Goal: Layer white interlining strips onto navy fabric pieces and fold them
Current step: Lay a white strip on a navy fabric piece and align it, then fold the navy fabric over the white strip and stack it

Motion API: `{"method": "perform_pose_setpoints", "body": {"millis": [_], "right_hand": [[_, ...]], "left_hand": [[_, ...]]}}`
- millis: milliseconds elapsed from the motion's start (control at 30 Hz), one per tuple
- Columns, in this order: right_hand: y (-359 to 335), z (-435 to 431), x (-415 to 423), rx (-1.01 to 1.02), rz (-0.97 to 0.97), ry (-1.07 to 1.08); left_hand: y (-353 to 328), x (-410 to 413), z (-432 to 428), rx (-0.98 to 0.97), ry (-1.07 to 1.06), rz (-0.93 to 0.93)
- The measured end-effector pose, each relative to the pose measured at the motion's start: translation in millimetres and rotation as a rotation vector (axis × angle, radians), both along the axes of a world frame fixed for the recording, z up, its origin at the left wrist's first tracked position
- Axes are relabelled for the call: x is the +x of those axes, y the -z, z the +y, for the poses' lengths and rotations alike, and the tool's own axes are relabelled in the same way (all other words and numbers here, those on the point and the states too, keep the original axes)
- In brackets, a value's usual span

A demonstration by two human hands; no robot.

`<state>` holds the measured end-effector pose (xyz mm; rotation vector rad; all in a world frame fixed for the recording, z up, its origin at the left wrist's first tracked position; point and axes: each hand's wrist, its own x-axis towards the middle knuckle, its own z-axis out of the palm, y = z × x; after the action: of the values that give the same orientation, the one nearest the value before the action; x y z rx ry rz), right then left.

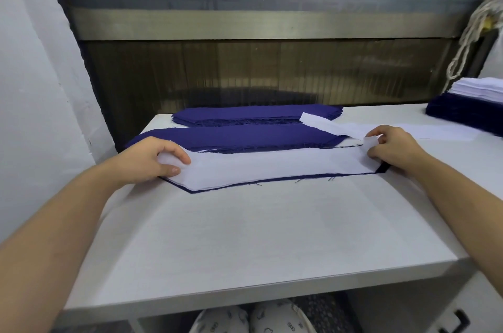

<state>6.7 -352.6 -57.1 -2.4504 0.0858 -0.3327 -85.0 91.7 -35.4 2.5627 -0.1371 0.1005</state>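
Head view: on the white bench (pixel 258 237) the white interlining strip (pixel 272 166) lies flat over a navy fabric piece (pixel 313 176), whose frayed edge peeks out along the near side. The left hand (pixel 160 159) has its grip curled round the strip's left end. The right hand (pixel 392 146) pinches the right end, one corner lifted. Just behind lie a second navy piece (pixel 231 138), a stack of navy pieces (pixel 253 113) and a loose white strip (pixel 340 125). At far right a pile of white strips (pixel 476 90) on navy cloth is cut off by the frame. Both hands hide the strip's tips. Patterned slippers (pixel 253 319) show beneath the bench.
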Motion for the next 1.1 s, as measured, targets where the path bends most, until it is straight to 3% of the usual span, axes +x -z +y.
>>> {"method": "perform_pose_setpoints", "body": {"millis": [333,600,767,1100], "right_hand": [[-2.3,1.6,-2.3,-0.029,0.030,0.012],[-0.2,12.5,-0.5,-0.395,-0.044,0.026],[-1.5,20.1,3.5,-0.490,-0.059,0.042],[-33.6,86.7,59.9,-0.560,-0.237,-0.198]], "left_hand": [[2.7,3.3,6.2,0.095,0.031,0.010],[8.9,10.8,10.2,0.178,-0.030,-0.076],[8.8,15.5,10.4,0.235,-0.026,-0.134],[-7.9,79.5,-13.7,0.295,-0.191,-0.296]]}}
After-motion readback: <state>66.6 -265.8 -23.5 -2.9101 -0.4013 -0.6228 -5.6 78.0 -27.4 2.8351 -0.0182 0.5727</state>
